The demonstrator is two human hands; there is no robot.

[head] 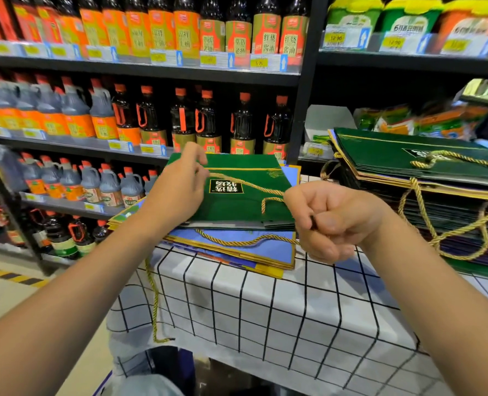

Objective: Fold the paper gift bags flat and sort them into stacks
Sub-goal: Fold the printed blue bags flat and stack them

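Both forearms fill the bottom of the shot, reaching over the bench (265,315) with its black-grid white cloth. Past them, going big to small: the tall stack of flattened green bags (394,158) sits on the right side of the bench, well apart from the hands. In the middle is the lower, mixed pile, blue bags (265,247) underneath with gold edging, and one green bag (237,195) lying flat on top. That top one is what's being worked on.

Smallest bit is the gold rope handle (248,184) running across the green bag's face. The left hand (180,187) has its grip pinching one end of that rope near the bag's top edge, and the right hand (331,218) is clenched in a fist around the other end, just off the bag's right side. So both grips are grasping rope, not paper.

My take on doing this well: keep the rope taut but don't yank, or the bag will probably slide off the blue ones. Lay the handle flat on the face so nothing bulges, then press the creases. One loose cord (152,304) hangs over the bench edge, looks like a snag risk.
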